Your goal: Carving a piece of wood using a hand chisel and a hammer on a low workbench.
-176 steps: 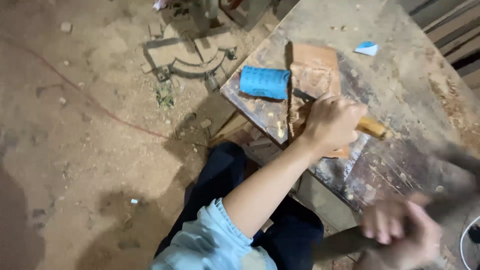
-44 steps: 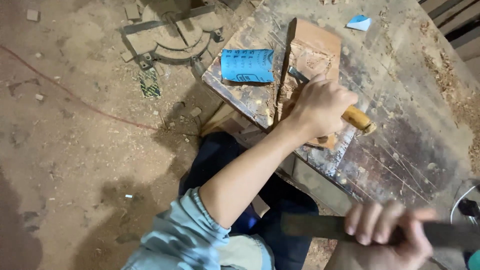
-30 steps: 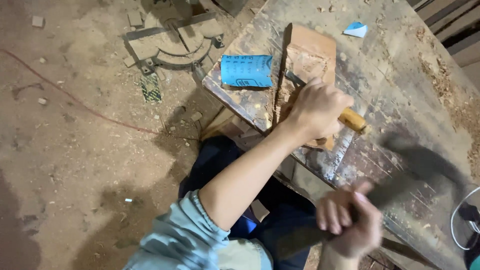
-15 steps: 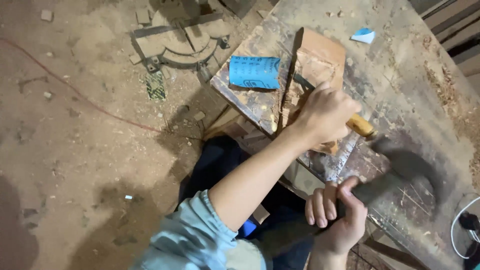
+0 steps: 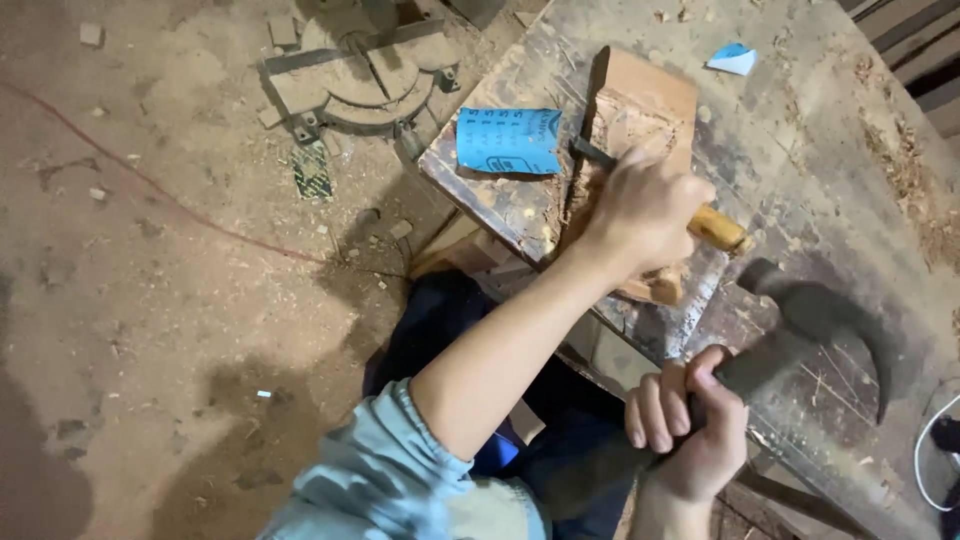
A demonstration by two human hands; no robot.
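Note:
My left hand (image 5: 645,205) grips a chisel with a yellow wooden handle (image 5: 718,228); its dark blade (image 5: 592,152) rests on a carved reddish wood block (image 5: 640,105) lying on the worn workbench (image 5: 800,150). My right hand (image 5: 690,425) holds a dark claw hammer (image 5: 830,320) by its handle. The blurred hammer head sits just right of the chisel's butt end, close to it. A blue sheet of sandpaper (image 5: 508,140) lies at the bench's left corner beside the block.
A small blue-and-white scrap (image 5: 732,58) lies at the bench's far side. On the dirt floor stand a round metal machine base (image 5: 355,75), a red cable (image 5: 150,180) and wood chips. A white cord (image 5: 925,450) hangs at the right edge.
The hammer swung: raised and held level at lower right earlier, then blurred in motion, now its head is down near the chisel's butt. My left hand kept the chisel on the block.

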